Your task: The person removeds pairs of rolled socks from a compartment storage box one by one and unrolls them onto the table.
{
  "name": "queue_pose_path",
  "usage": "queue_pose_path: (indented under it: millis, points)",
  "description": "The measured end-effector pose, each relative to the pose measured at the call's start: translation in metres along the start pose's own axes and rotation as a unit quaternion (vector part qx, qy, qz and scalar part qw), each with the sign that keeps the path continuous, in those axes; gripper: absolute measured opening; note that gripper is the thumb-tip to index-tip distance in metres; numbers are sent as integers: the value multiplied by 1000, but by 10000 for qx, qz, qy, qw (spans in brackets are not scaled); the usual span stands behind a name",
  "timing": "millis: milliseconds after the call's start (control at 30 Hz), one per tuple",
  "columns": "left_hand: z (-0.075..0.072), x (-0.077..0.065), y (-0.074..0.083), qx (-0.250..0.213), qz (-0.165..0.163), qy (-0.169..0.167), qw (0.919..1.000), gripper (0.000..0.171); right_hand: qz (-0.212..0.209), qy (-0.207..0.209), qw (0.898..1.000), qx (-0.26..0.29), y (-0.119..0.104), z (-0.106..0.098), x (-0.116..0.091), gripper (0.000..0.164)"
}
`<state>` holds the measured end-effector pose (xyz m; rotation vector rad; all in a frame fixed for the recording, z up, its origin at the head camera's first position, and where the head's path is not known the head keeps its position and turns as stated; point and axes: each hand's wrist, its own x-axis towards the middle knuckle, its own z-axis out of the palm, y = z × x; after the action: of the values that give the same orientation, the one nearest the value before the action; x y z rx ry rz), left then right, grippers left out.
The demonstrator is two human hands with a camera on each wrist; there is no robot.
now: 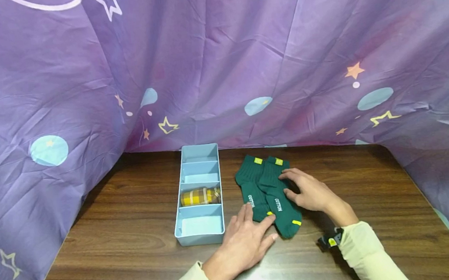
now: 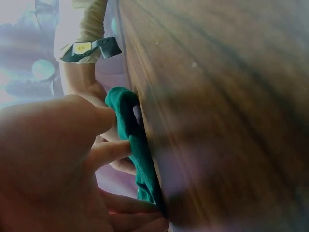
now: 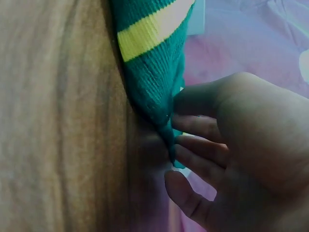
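Observation:
Two dark green socks [image 1: 276, 189], lettered COTTON and marked with yellow patches, lie flat on the table, the right one partly overlapping the left. My left hand [image 1: 245, 238] rests at the toe of the left sock, fingers extended and thumb apart. In the left wrist view its fingertips touch the green fabric [image 2: 141, 157]. At the right sock's outer edge is my right hand [image 1: 311, 191], fingers loosely bent and touching the fabric. The right wrist view shows those fingers against the sock [image 3: 152, 82], with the thumb apart from them.
Left of the socks stands a light blue divided box [image 1: 179, 227] with several compartments in a row. One holds a yellow plaid bundle [image 1: 197, 197]. Purple patterned cloth [image 1: 217, 67] hangs around the back and sides of the brown wooden table [image 1: 136, 240].

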<state>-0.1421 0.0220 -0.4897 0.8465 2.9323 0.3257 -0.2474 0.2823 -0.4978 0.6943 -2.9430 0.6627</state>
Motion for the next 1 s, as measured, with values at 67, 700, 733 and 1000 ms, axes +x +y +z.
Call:
queue_pose_path:
  millis: [67, 700, 733, 1000]
  points:
    - [-1, 0, 1, 76, -31, -55, 10000, 52, 27, -10, 10000, -18, 0, 0, 0, 45]
    - [0, -1, 10, 534, -362, -119, 9978, 55, 330, -211, 9992, -129, 4, -1, 0, 54]
    - [0, -1, 10, 526, -374, -118, 9978, 56, 337, -207, 9991, -136, 4, -1, 0, 54]
    - [0, 1, 7, 366, -449, -73, 9983, 56, 358, -195, 9991, -151, 6, 1, 1, 55]
